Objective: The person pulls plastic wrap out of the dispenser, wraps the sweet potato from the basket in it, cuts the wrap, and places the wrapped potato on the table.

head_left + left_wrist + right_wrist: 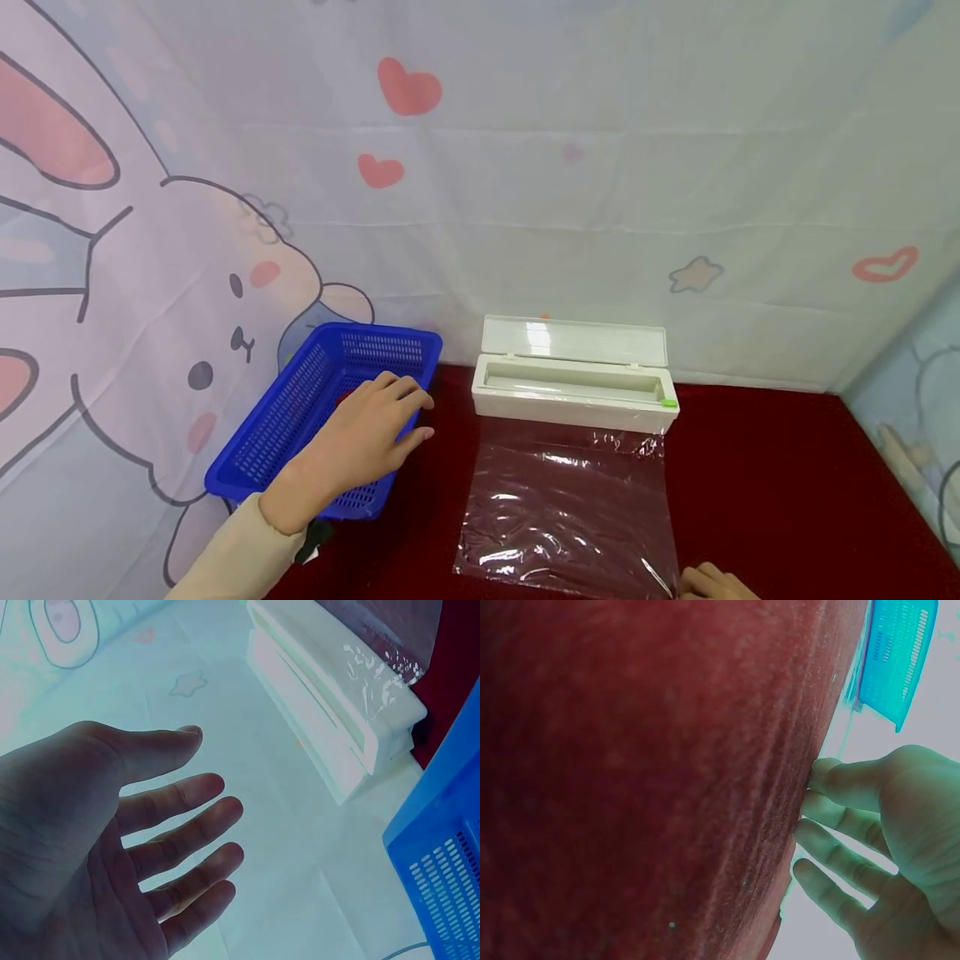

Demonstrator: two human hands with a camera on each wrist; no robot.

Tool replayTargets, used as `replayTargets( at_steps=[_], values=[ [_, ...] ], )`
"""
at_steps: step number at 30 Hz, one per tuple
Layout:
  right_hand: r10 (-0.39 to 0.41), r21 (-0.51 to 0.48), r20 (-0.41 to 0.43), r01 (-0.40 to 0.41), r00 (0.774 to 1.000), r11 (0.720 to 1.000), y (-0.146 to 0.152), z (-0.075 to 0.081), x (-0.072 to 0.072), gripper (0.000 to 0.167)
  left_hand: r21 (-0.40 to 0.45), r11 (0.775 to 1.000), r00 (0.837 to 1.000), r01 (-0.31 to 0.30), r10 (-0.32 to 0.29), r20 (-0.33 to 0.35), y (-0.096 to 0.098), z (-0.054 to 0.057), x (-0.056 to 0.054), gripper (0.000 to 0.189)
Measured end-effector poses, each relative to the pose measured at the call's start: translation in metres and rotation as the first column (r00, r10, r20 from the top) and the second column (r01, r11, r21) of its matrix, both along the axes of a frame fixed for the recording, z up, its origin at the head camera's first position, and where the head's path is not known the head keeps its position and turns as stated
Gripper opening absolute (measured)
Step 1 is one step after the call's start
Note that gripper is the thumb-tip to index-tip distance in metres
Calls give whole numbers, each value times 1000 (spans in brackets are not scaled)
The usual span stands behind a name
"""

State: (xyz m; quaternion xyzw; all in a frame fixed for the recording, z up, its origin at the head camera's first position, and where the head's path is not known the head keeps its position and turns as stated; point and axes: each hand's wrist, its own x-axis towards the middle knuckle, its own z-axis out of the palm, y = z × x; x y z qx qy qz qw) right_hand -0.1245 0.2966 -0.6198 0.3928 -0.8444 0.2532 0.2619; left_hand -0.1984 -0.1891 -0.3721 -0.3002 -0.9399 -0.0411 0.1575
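Observation:
My left hand (pixel 375 425) hovers over the blue plastic basket (pixel 262 417) with nothing in its grasp. In the left wrist view its fingers (pixel 187 832) are loosely spread, the thumb apart from them. A bit of something red (pixel 344 397) shows in the basket, mostly hidden behind this hand. Clear cling film (pixel 562 517) lies spread over the dark red cloth, drawn from a white film dispenser box (pixel 573 408) with its lid raised. At the film's near right corner is my right hand (pixel 712 583), its fingertips at the cloth and its fingers loosely extended in the right wrist view.
A small green slider (pixel 669 403) sits at the right end of the dispenser's front edge. Dark red cloth (pixel 787 483) covers the table. Behind it hangs a pale curtain (pixel 600 208) printed with a rabbit, hearts and a star.

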Motion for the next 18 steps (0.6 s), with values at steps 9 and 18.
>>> replayTargets(
  at_steps=[9, 18],
  values=[
    [167, 65, -188, -158, 968, 985, 3, 1, -14, 41, 30, 999, 999, -14, 13, 31, -13, 9, -18, 27],
    [174, 73, -176, -164, 969, 984, 2, 3, -15, 41, 56, 997, 996, -55, 51, 71, -31, 15, -37, 26]
  ],
)
